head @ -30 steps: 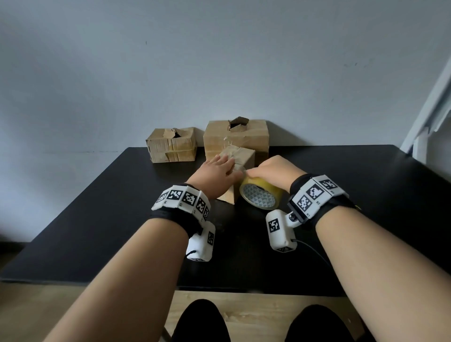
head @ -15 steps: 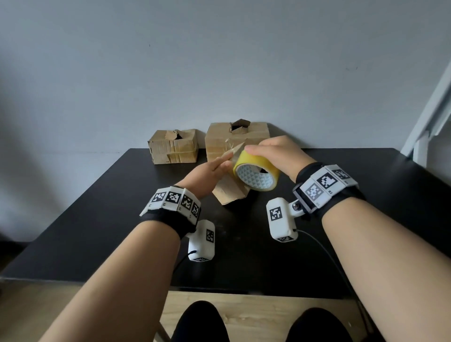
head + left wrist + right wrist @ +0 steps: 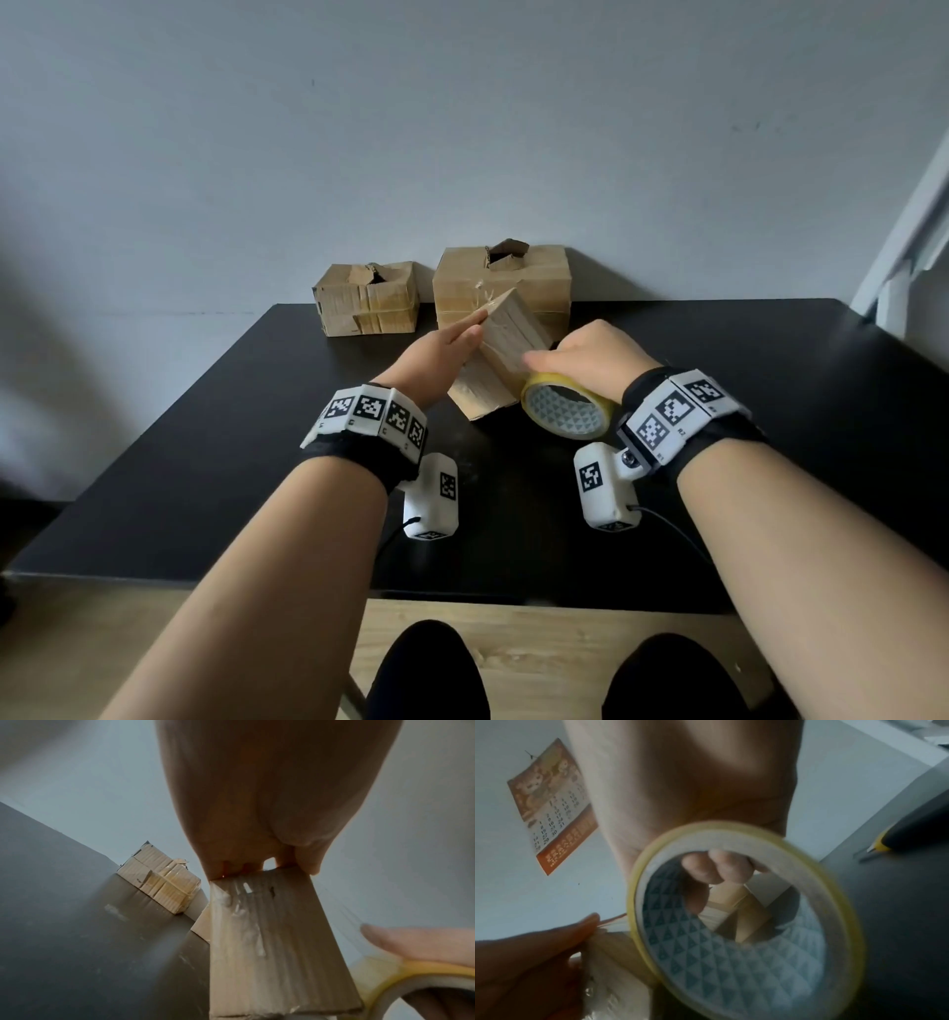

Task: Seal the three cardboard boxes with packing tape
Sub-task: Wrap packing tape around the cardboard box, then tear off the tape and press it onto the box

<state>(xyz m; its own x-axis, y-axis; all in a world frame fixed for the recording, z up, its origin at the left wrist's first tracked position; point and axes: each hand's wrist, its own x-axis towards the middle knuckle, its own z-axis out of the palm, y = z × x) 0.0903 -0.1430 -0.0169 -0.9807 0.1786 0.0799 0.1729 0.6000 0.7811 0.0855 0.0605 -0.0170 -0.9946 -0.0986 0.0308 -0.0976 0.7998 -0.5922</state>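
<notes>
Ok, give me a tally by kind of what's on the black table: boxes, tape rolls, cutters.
Cardboard boxes: 3: small box, big box, tilted box held in the hands
Tape roll: 1
Utility knife: 1, seen only in the right wrist view
Total: 5

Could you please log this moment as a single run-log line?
left hand: holds tilted small box | right hand: grips tape roll beside it | two other boxes: by wall

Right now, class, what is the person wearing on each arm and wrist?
Both forearms are bare. The left wrist and right wrist each carry a black band topped with white blocks printed with black square markers, plus a small white camera housing hanging below, trailing a thin black cable.
</notes>
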